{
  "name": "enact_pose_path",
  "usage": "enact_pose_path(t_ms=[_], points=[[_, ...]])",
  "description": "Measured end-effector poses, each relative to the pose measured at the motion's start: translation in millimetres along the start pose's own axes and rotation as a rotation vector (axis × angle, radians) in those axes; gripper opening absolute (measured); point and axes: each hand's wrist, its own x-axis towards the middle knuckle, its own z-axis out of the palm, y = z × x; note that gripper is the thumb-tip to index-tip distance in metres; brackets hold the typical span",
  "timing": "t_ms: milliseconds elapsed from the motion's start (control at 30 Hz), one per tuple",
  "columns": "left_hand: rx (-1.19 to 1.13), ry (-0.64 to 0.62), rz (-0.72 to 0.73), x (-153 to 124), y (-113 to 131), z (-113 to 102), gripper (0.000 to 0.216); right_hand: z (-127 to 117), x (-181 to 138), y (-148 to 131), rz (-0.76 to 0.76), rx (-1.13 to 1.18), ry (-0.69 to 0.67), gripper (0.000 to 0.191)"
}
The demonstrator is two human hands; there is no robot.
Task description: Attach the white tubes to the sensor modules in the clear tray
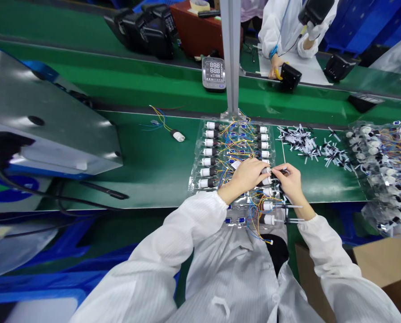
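My left hand (248, 174) is closed with its fingertips around a small white-and-black wired cylinder (266, 170), which looks like a mini pump. Just to the right, my right hand (290, 181) pinches at that cylinder's end; what its fingertips hold is too small to make out. Below both hands lies a clear plastic tray (194, 175) with two columns of similar cylinders, whose yellow, red and blue wires run between them. On the near right side, thin black-and-white strips (293, 206) stick out from the cylinders' ends.
A pile of black-and-white strips (301, 142) lies right of the tray. One loose wired cylinder (178, 135) rests left. A metal machine (59, 112) stands far left, a post (232, 58) behind the tray. More filled plastic trays (385, 175) are far right. A co-worker's hand (275, 65) works across.
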Motion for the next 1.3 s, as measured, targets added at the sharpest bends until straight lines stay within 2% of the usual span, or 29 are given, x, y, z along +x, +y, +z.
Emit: enact_pose_path(t_ms=[167,600,900,1067,1167,1300], points=[[0.018,-0.004,0.001,0.0,-1.2,1.3,0.034,1.7,-1.0,-3.8,-0.001,0.013,0.033,0.019],[0.018,0.024,0.003,1.6,-1.9,4.0,0.036,3.3,2.3,-1.9,0.001,0.005,0.005,0.015],[0.017,0.021,0.094,3.1,-6.2,9.2,0.029,3.8,2.6,-3.8,-0.046,-0.078,-0.004,0.014],[0.001,0.031,0.029,2.6,-4.1,7.7,0.031,-3.2,6.3,-3.3,-0.044,-0.006,-0.100,0.016],[0.005,0.026,0.009,2.4,-2.3,7.0,0.033,-6.8,6.6,-1.0,-0.026,0.074,-0.088,0.019],[0.000,0.019,0.024,2.7,-2.8,7.4,0.032,-6.0,7.1,2.8,-0.047,0.033,-0.089,0.020]])
